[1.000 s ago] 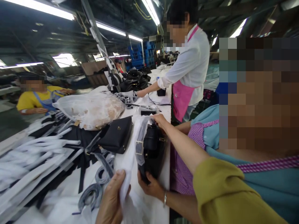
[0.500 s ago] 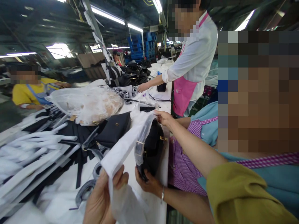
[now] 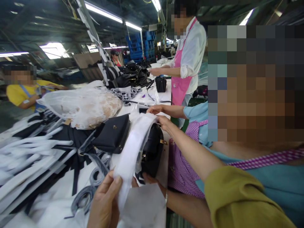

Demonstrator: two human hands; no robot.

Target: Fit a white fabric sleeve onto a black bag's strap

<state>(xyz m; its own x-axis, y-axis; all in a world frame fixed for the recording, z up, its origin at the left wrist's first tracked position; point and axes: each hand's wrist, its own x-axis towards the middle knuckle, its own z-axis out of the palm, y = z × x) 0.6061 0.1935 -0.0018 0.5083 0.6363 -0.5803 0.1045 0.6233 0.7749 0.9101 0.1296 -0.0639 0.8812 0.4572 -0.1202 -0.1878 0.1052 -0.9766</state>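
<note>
A white strip of thin wrapping material stretches between my two hands, above the table and along the near side of a black handbag. My left hand pinches its near end between thumb and fingers. My right hand, reaching out from an olive sleeve, is closed on its far end by the top of the bag. The strip hides most of the bag's plastic-covered strap. A co-worker's braceleted hand is at the bag's lower end, partly behind a greyish sheet. Their other hand is just beyond my right hand.
Another black bag lies left of the strip. Rolled grey straps, wrapped white strips and a filled clear plastic bag cover the left side. A co-worker in a pink apron stands at the far right edge.
The strip has swung over the bag's strap, hiding its buckle. My left thumb now lies on top of the strip. The neighbour's far hand has come forward, and the pink-aproned person's hands have shifted.
</note>
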